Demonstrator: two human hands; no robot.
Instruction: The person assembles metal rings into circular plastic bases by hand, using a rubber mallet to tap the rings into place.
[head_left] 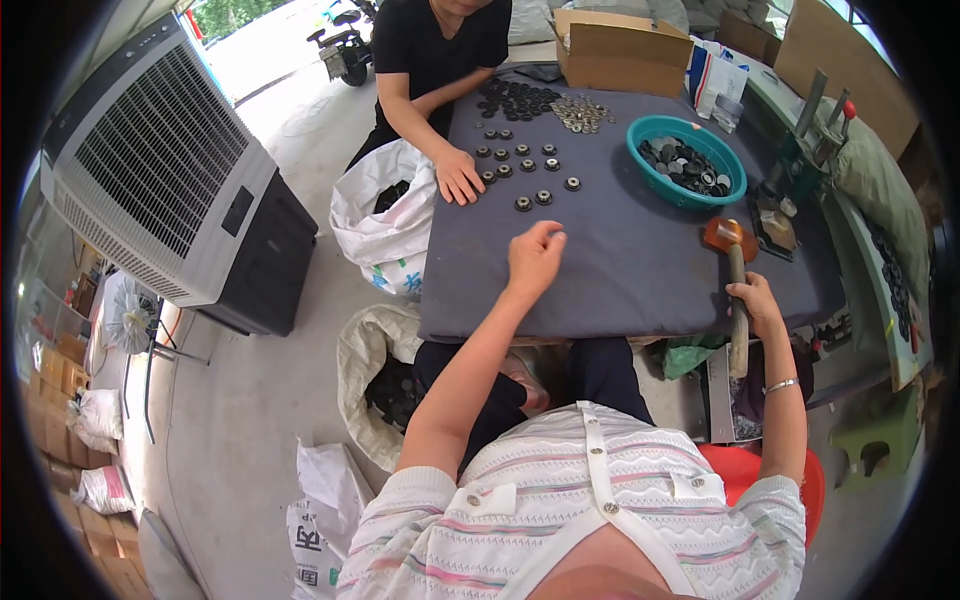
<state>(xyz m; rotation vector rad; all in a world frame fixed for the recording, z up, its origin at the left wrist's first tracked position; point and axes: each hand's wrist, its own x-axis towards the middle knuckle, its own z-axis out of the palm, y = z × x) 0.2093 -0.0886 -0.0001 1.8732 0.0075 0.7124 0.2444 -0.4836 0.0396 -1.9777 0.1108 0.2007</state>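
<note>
Grey table, bare middle, left hand fingers pinched empty, right hand gripping mallet at edge.

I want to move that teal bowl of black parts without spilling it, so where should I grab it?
Take the teal bowl by its bare rim on the near left side, coming from above. That edge faces open table; the right side is crowded by the mallet and the press tool. The bowl sits upright and full, so keep it level.

A grey air cooler stands on the floor beside white sacks, with a cardboard box on the tabletop.
</note>
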